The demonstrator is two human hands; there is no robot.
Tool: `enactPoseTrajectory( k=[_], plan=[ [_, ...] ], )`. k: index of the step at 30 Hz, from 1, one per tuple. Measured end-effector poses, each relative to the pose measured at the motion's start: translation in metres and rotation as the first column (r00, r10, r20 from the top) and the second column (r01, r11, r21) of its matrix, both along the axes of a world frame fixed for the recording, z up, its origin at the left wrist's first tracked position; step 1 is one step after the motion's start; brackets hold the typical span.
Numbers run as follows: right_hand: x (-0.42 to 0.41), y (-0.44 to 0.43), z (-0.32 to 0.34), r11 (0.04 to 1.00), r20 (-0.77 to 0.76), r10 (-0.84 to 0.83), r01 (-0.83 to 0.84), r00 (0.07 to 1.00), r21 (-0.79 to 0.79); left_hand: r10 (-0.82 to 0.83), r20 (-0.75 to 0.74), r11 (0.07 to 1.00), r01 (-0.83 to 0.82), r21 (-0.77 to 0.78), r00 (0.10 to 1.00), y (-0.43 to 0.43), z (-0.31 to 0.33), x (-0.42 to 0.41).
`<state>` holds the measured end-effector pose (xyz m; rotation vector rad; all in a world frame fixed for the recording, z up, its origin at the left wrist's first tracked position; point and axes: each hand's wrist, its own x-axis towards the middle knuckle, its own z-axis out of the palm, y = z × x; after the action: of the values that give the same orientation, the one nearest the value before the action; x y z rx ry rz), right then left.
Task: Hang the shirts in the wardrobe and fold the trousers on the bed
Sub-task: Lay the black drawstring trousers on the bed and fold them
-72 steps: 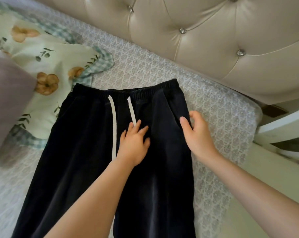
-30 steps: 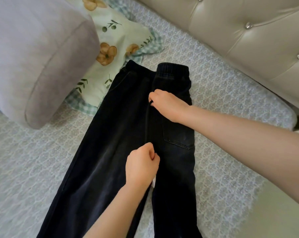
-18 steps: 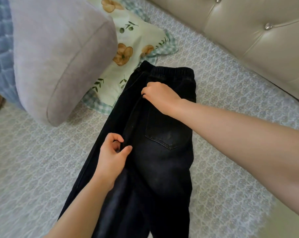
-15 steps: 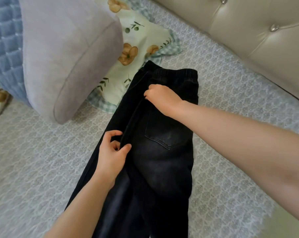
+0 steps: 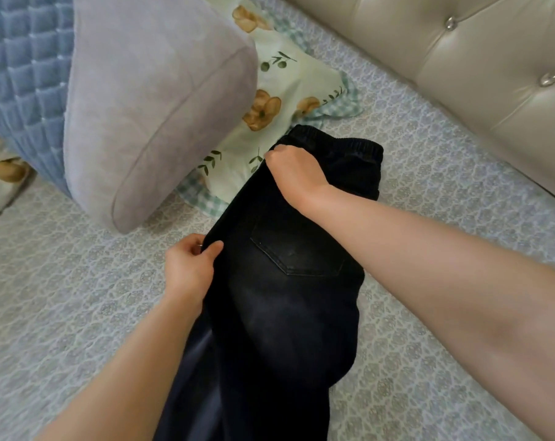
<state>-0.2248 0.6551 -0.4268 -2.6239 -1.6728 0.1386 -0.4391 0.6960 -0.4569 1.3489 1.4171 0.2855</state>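
On the bed, straight ahead of me, a pair of black trousers lies lengthwise, the elastic waistband at the far end and the legs running toward me and out of view at the near edge. The trousers look folded in half along their length, one leg on top of the other, with a back pocket facing up.

My left hand pinches the left edge of the trousers level with the pocket, thumb on top of the cloth. My right hand reaches across from the right and rests at the far left corner, just below the waistband, with its fingers curled. It seems to grip the same edge, though the fingertips are hidden.

A large grey cushion stands to the left, near the trousers. Behind it is a blue quilted blanket, and a floral pillow lies partly under the waistband corner. A padded, buttoned headboard runs along the far right.

As I judge it, the lengthwise fold is made and I am lining up its edge. Folding the legs up toward the waist is not yet done. No shirts and no wardrobe are in view, so I cannot tell how that part of the job stands.
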Motion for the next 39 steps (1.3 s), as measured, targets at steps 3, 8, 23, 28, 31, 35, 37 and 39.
enactPoseTrajectory(
  k=[3,8,23,28,31,35,37,39],
  plan=[
    [0.005,0.002,-0.012,0.998,-0.045,0.048,-0.050,0.998,-0.036,-0.050,-0.058,0.999,0.049,-0.014,0.997,0.001,-0.007,-0.003],
    [0.016,-0.009,-0.014,0.985,-0.182,0.094,-0.119,0.979,-0.127,-0.247,-0.299,0.963,0.268,0.029,0.922,-0.020,-0.009,-0.022],
    [0.043,0.016,-0.004,0.990,-0.230,-0.139,0.129,0.963,-0.059,-0.260,-0.369,0.965,0.252,-0.070,0.892,-0.010,-0.011,-0.051],
    [0.033,0.021,-0.012,0.986,-0.149,-0.164,0.164,0.975,-0.016,-0.197,-0.345,0.980,0.194,-0.045,0.918,-0.009,-0.019,-0.052],
    [0.024,0.018,-0.020,0.987,-0.191,-0.156,0.146,0.969,-0.062,-0.165,-0.306,0.985,0.142,-0.096,0.938,-0.008,-0.025,-0.049],
    [-0.011,-0.002,-0.031,0.984,-0.024,-0.177,0.176,0.984,-0.023,-0.131,-0.273,0.987,0.100,-0.124,0.953,-0.013,-0.026,-0.047],
    [-0.037,-0.017,-0.035,0.995,0.005,-0.100,0.100,0.995,0.006,-0.149,-0.308,0.988,0.125,-0.093,0.940,-0.018,-0.023,-0.048],
    [-0.064,-0.033,-0.038,0.999,0.002,0.016,-0.016,1.000,0.029,-0.187,-0.344,0.982,0.173,-0.072,0.920,-0.029,-0.016,-0.051]
  ],
)
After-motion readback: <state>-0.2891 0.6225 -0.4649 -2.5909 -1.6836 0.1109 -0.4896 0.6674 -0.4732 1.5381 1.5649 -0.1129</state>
